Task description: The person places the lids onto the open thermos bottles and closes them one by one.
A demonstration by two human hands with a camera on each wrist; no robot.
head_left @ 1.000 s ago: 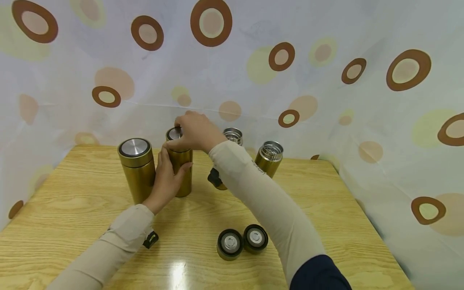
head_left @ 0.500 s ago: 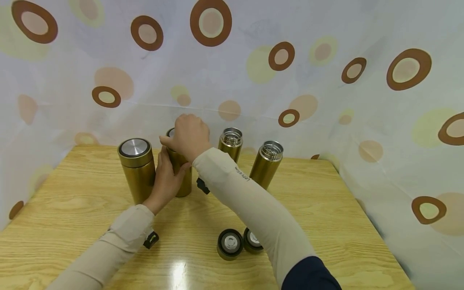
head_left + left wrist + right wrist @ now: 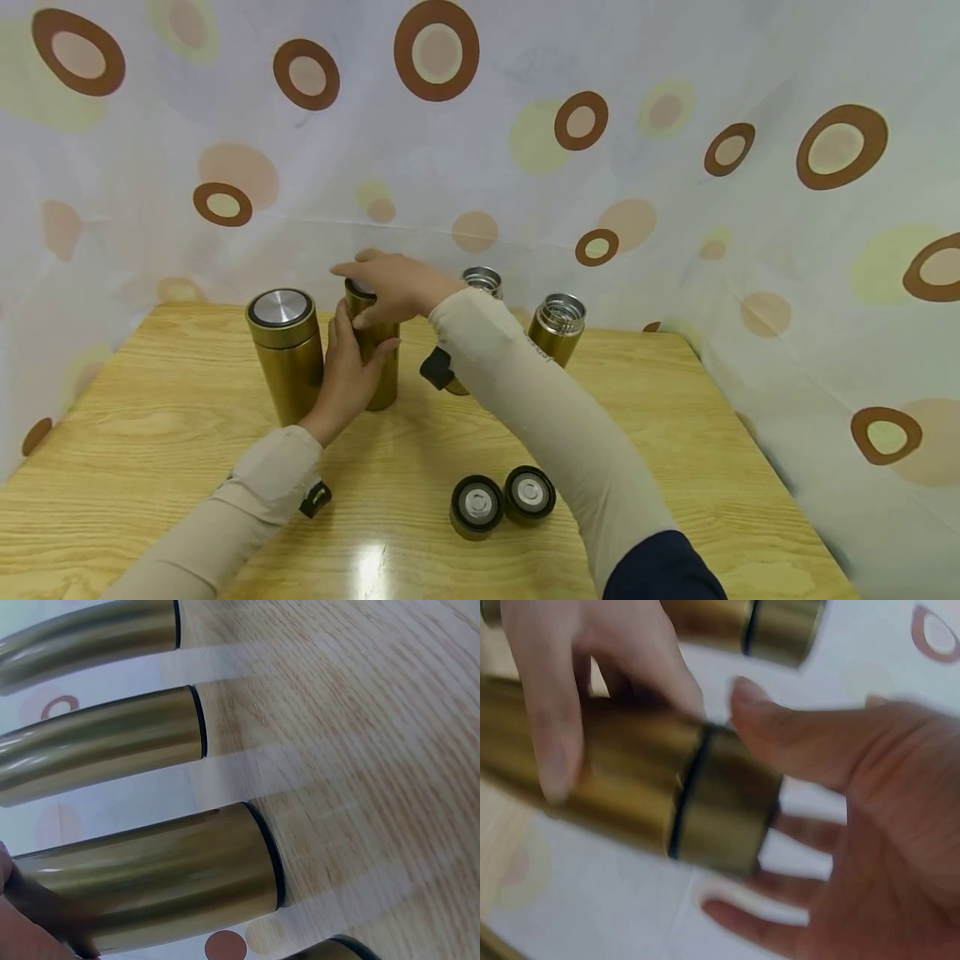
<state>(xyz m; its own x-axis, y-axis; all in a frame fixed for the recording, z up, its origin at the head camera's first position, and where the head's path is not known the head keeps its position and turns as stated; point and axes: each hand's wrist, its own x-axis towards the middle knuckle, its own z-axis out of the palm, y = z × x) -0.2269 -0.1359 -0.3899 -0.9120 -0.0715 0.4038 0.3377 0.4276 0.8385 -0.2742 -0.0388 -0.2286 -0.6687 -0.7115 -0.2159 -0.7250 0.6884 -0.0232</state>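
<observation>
Your left hand [image 3: 347,377] grips a gold flask [image 3: 385,382] near the worktop [image 3: 675,458]'s far edge, left of centre | your right hand [image 3: 401,287] spreads loosely around its lid [image 3: 731,802], contact unclear | a slack left grip could tip it into the neighbouring flask [image 3: 291,367] toward the left edge.

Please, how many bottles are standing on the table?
4: the leftmost bottle, the held bottle in the left hand, an open bottle mostly behind the right sleeve, and the rightmost bottle, partly hidden too. I see no others.

Right sleeve [image 3: 555,417] a barrier between held bottle [image 3: 386,375] and free right side of the table [image 3: 697,450].
</observation>
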